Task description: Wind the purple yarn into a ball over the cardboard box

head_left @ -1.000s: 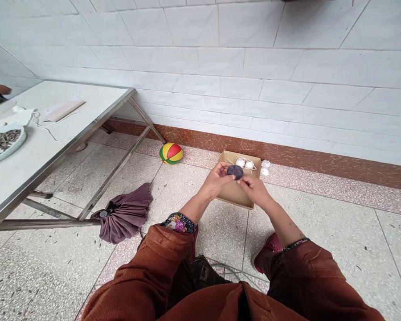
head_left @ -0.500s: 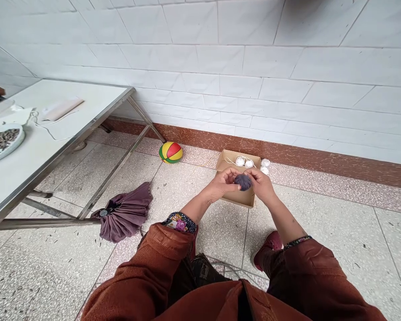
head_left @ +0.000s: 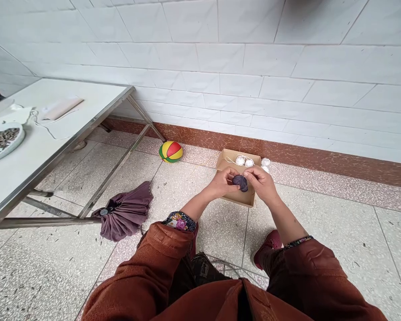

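A small ball of dark grey-purple yarn (head_left: 240, 183) is in front of me, above a shallow cardboard box (head_left: 234, 199). My left hand (head_left: 223, 183) grips the ball from its left side, with the thumb below and fingers on top. Against its upper right edge, the fingertips of my right hand (head_left: 259, 182) are pinched together on the yarn; a separate strand between them cannot be made out. Two white yarn balls (head_left: 240, 160) lie at the back of the box, with a loose strand beside them. Other white yarn balls (head_left: 265, 162) rest outside its right edge, partly hidden by my right hand.
A white table (head_left: 96, 96) with metal legs stands at left, bearing a plate (head_left: 22, 138) of small dark pieces. On the floor are a colourful ball (head_left: 171, 152) and a folded purple umbrella-like cloth (head_left: 128, 216). A tiled wall (head_left: 220, 84) runs behind the box.
The dark yarn ball has turned and shifted slightly left in my left hand. My right fingers have moved slightly, from over its top to its upper right edge.
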Demonstrator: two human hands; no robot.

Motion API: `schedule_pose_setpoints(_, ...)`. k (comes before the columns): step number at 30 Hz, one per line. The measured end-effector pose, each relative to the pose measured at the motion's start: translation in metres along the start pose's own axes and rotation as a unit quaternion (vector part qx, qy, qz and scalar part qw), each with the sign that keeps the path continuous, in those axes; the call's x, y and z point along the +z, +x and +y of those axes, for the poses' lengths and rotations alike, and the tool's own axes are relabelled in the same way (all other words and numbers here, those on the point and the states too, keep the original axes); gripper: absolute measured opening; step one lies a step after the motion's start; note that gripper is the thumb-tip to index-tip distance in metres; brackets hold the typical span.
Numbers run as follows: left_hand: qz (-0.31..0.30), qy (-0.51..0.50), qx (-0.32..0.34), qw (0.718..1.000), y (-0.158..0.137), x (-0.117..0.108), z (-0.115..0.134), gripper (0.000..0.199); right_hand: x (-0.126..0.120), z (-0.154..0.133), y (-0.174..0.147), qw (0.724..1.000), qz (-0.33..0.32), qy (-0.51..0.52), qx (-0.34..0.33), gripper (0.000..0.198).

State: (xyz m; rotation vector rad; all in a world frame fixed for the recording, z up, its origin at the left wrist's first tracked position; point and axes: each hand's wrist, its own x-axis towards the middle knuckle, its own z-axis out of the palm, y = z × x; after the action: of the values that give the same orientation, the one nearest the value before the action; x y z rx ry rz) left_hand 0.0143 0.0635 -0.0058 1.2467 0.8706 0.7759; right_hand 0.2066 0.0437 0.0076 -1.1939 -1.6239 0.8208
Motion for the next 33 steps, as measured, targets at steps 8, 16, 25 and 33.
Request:
schedule_pose_setpoints(8, 0.031, -0.141, 0.059, 0.988, -0.001, -0.001, 0.011, 0.048, 0.017, 0.025, -0.005, 0.994, -0.072, -0.062, 0.051, 0.019)
schedule_pose_setpoints(16, 0.148, 0.095, 0.039, 0.984, 0.008, -0.010, 0.000, 0.045, 0.011, -0.007, -0.009, 0.986, -0.162, 0.028, -0.019, 0.024)
schedule_pose_setpoints(25, -0.042, -0.110, 0.039, 0.992, -0.005, 0.005, 0.006, 0.059, 0.006, 0.023, 0.001, 0.999, 0.020, -0.007, 0.044, 0.024)
schedule_pose_setpoints(33, 0.129, -0.058, 0.054, 0.988, 0.007, -0.010, 0.004, 0.046, 0.019, 0.007, -0.012, 0.977, -0.203, -0.054, -0.032, 0.027)
